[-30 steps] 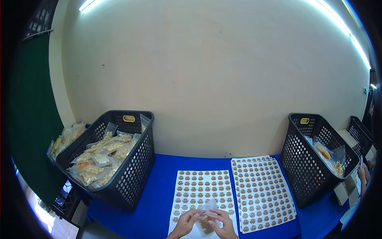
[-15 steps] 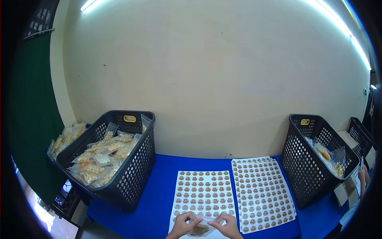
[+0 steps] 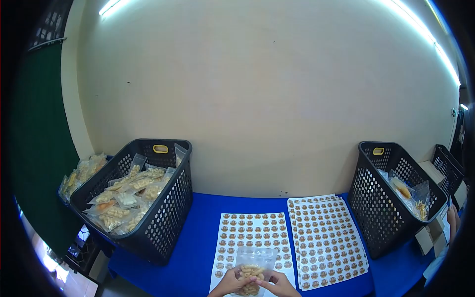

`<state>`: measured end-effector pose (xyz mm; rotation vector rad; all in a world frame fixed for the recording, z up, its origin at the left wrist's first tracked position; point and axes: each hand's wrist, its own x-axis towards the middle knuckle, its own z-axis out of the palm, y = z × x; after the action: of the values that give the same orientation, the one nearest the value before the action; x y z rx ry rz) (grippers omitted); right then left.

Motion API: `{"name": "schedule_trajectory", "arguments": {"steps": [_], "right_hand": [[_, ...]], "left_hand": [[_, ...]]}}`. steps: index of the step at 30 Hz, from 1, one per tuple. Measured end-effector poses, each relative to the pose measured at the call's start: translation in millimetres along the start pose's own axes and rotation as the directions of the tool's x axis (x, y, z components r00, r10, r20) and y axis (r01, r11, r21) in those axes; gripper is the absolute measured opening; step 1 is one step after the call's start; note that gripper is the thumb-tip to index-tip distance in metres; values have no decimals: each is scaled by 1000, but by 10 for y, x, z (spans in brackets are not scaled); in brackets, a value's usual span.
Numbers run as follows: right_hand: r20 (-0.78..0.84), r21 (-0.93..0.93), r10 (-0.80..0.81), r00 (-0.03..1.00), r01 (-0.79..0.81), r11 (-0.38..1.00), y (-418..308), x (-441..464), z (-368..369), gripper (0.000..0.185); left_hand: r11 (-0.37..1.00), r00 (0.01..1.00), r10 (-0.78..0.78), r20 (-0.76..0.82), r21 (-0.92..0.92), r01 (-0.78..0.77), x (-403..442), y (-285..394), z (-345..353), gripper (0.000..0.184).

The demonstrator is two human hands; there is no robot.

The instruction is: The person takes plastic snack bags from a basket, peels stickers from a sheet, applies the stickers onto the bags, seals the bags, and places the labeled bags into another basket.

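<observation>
A clear zip bag of pale, curled snack pieces (image 3: pixel 255 255) stands upright at the bottom centre, held in front of a sticker sheet (image 3: pixel 252 222). My left hand (image 3: pixel 230 282) grips the bag's lower left side. On its lower right, my right hand (image 3: pixel 277 284) has its fingers closed on the same bag. Both thumbs lie across the front of the bag, close together. Round brown stickers in rows cover the sheet behind, with a few gaps where the white backing shows.
A black basket (image 3: pixel 168 218) full of snack bags stands left. More sticker sheets (image 3: pixel 329 242) lie stacked right of centre on the blue tablecloth (image 3: pixel 198 237). Another black basket (image 3: pixel 378 213) with some bags is at right. Another person's hand (image 3: pixel 452 218) shows at the far right edge.
The bag has tipped from lying low and flat to upright, so its contents and top now show. My hands have moved from its upper edge to its lower sides.
</observation>
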<state>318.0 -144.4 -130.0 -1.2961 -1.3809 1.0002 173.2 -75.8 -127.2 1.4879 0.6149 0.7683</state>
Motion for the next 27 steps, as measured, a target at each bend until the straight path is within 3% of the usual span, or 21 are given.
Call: {"name": "schedule_trajectory", "arguments": {"steps": [4,7,10,11,13,14,15,17,19,21,22,23,25,27], "right_hand": [[-75,156,-29,997,41,987,161,33,104,28],[-197,230,-94,976,139,963,132,44,120,24],[-206,328,-13,978,81,941,98,49,84,24],[-280,325,27,960,68,943,71,59,73,24],[-352,324,69,934,52,945,23,62,66,25],[-440,165,38,897,39,986,-3,59,69,25],[-519,3,-8,855,11,1000,-15,60,77,26],[-533,24,-12,846,29,999,85,81,162,28],[-392,-419,-527,754,364,832,14,90,223,29],[-377,-380,-497,782,359,852,29,88,270,29],[-320,-396,-516,795,382,835,45,77,260,27],[-262,-410,-531,806,405,817,69,63,250,25],[-204,-494,-568,798,417,763,151,57,223,32],[-517,-388,-438,736,254,886,152,65,238,41]], "left_hand": [[993,996,48,-73,-102,-56,-2,25,27,33],[991,990,98,-100,-80,-106,-14,127,55,30],[992,997,79,-25,-94,-81,-7,34,4,37],[992,997,78,-25,-94,-80,2,-50,-2,37],[993,973,79,-218,-64,-95,27,-226,-13,50],[991,994,-23,-103,-132,10,30,-265,-48,63],[991,995,-25,-101,-132,11,22,-200,-25,63],[984,981,159,115,62,-167,-24,3,77,67],[971,971,216,99,85,-225,-41,-51,143,71],[946,939,316,-135,118,-301,-18,-146,185,63],[965,961,201,-191,-131,-228,16,-63,207,45],[965,962,197,-191,-134,-225,23,-85,183,45],[990,969,11,-247,-135,-45,53,-171,84,26],[997,973,30,-227,-69,-47,49,-288,49,33]]}}
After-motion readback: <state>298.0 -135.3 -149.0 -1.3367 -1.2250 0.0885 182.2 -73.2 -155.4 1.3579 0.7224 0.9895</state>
